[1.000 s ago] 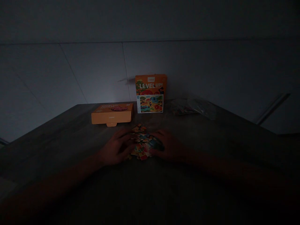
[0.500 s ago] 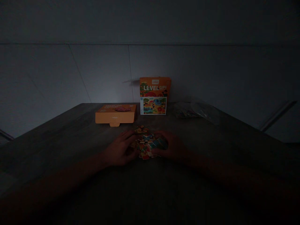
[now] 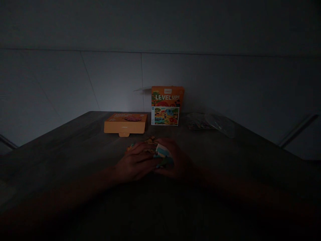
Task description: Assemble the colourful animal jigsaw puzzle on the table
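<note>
While cupping a pile of puzzle pieces [image 3: 164, 154] on the worktop [image 3: 82, 144], holds left hand [image 3: 136, 163] and right hand [image 3: 179, 160] close together.
Lays left fingers across the pile; curves right thumb and fingers, set apart, around teal pieces; cannot tell in the dark whether clamped on any. Faces, beyond, a flat-lying orange box [image 3: 125, 127], an upright LEVEL UP! box [image 3: 168, 92] with a picture sheet [image 3: 165, 116] at its lower front, and a clear plastic bag [image 3: 220, 124] at right.
</note>
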Demonstrator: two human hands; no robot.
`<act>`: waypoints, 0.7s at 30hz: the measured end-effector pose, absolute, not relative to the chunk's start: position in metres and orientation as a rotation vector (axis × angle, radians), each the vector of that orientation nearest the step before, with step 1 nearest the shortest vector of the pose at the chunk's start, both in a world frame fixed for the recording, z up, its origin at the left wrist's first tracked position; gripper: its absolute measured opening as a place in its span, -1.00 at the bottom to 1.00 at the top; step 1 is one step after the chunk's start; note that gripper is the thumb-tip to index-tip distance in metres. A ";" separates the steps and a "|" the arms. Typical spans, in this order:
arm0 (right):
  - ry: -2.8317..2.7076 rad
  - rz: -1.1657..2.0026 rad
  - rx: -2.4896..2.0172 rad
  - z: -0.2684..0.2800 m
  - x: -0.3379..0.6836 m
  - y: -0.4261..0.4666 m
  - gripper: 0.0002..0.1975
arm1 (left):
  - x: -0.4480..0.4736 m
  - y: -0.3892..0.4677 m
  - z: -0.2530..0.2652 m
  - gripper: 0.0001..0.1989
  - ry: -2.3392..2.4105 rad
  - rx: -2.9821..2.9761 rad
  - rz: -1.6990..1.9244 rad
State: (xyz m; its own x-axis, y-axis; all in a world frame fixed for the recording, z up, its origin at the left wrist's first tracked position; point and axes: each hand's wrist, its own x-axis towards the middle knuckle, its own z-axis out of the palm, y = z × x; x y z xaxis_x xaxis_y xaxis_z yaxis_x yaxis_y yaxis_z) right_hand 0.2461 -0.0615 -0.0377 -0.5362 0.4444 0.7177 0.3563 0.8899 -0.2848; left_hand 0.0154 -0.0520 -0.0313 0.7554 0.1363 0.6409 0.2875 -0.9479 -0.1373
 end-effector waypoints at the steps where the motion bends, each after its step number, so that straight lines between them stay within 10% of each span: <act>1: -2.196 0.132 -0.572 -0.039 0.244 -0.063 -0.11 | 0.014 -0.051 -0.031 -0.68 -0.287 -2.727 -0.960; 21: -2.014 0.116 -0.834 -0.048 0.249 -0.050 -0.68 | 0.000 -0.042 -0.039 -0.77 -0.671 -2.734 -1.117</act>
